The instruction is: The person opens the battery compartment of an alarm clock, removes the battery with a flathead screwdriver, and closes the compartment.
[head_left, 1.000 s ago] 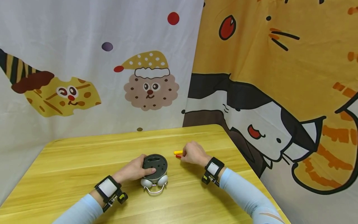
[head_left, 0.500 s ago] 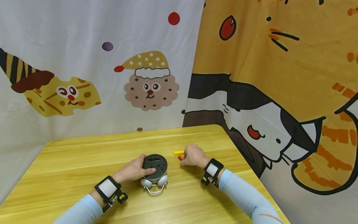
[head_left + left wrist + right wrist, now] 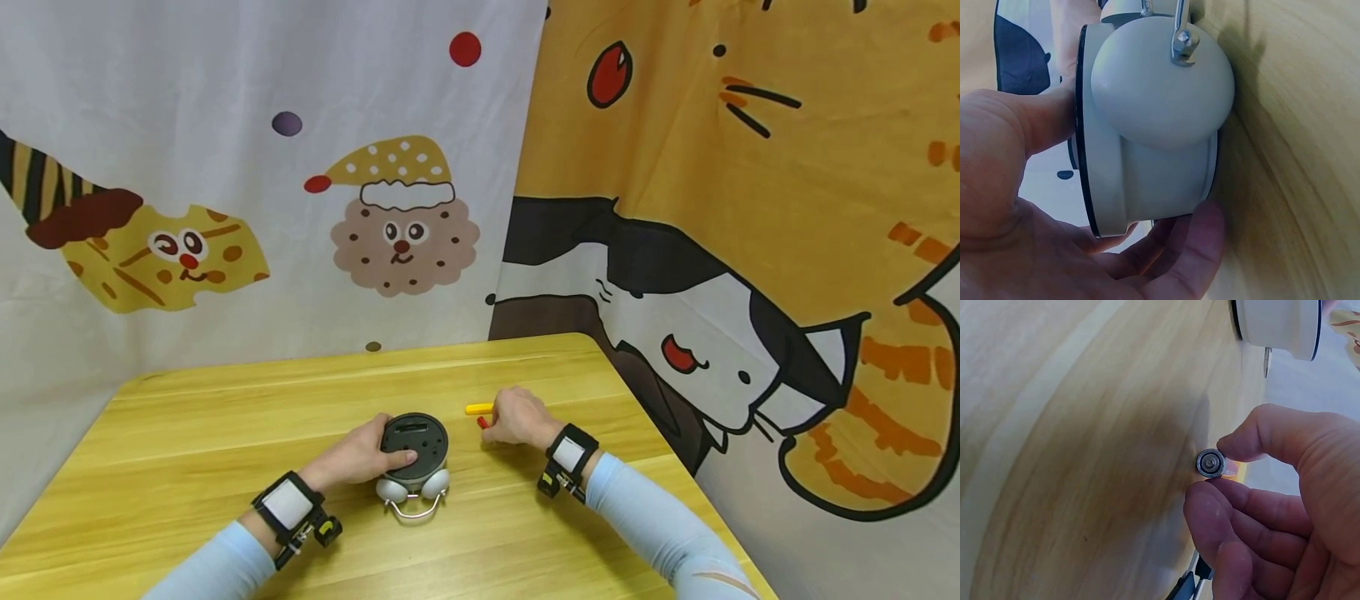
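A twin-bell alarm clock [image 3: 431,446] lies face down on the table, its black back upward and its bells toward me. A long recess shows in that back. My left hand [image 3: 360,452] grips the clock from the left, thumb on the back and fingers around the side; the left wrist view shows a white bell [image 3: 1160,81] up close. To the right of the clock, my right hand [image 3: 519,417] pinches a small red battery [image 3: 482,423] between thumb and fingers, low over the wood. The battery's round metal end faces the right wrist camera. My fingers hide most of its length.
A yellow stick-like thing [image 3: 477,409] lies just beyond the battery, partly behind my right hand. Dark pieces with a metal part [image 3: 1191,584] show below my fingers in the right wrist view. The wooden table [image 3: 247,417] ends at a printed curtain [image 3: 247,150].
My right hand has shifted slightly right and nearer. The red battery has turned and come away from beside the yellow thing. My left hand and the clock stay in place.
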Motion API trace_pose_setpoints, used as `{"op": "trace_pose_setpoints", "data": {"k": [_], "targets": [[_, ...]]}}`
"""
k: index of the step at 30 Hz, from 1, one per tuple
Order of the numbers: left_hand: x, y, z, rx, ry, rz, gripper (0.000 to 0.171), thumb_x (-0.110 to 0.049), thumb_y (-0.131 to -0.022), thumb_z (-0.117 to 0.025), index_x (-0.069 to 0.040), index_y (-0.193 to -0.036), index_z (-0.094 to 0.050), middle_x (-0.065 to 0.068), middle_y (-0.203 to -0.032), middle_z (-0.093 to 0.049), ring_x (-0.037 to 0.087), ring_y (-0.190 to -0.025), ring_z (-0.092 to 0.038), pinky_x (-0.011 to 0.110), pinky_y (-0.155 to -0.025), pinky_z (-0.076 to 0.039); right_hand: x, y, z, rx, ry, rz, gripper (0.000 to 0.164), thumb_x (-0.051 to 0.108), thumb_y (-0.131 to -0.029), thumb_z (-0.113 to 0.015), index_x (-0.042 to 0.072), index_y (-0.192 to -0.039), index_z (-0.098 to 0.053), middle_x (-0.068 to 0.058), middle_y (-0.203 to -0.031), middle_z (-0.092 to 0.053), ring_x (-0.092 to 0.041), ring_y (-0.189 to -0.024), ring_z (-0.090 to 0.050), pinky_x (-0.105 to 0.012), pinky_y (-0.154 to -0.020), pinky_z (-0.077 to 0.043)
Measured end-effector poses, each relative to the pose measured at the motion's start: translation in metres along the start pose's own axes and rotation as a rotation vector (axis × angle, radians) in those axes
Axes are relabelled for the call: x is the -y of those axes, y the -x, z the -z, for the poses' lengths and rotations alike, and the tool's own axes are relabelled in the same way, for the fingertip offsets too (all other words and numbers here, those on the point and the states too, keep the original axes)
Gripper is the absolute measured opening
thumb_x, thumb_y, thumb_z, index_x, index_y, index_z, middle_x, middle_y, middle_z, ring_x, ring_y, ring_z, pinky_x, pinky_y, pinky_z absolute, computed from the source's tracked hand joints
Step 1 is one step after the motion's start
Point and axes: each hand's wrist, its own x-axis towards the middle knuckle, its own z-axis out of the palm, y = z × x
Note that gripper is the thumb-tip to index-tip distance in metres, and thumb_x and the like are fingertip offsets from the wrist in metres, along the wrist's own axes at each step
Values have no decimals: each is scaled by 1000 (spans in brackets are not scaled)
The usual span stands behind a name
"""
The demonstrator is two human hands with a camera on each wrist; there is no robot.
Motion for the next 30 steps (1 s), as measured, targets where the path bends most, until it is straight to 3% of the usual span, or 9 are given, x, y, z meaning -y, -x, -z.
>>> {"op": "trace_pose_setpoints", "data": {"k": [13,23,30], "targets": [[0,1,1,-3,-3,-6,75,-39,-99,-87,8,-149,-55,21,-133,-74,30,-119,-70,58,-110,-56,2,-1,11,12,-23,-18,44,42,-92,-88,22,-57,-71,13,-47,-50,-8,-47,-44,-24,-45,-28],[4,-1,-1,1,1,-4,73,-39,-99,-87,6,-147,-56,20,-131,-74,29,-117,-70,57,-109,-57,-2,0,26,-28,-17,-45,31,41,-96,-87,20,-75,-81,8,-65,-67,-11,-58,-54,-26,-52,-39],[3,0,0,-7,5,-14,72,-39,-99,-87,6,-147,-57,20,-133,-74,30,-119,-71,57,-110,-57,-16,0,38,-55,-35,-61,31,35,-100,-82,20,-74,-78,7,-62,-63,-12,-55,-54,-26,-50,-37]]}}
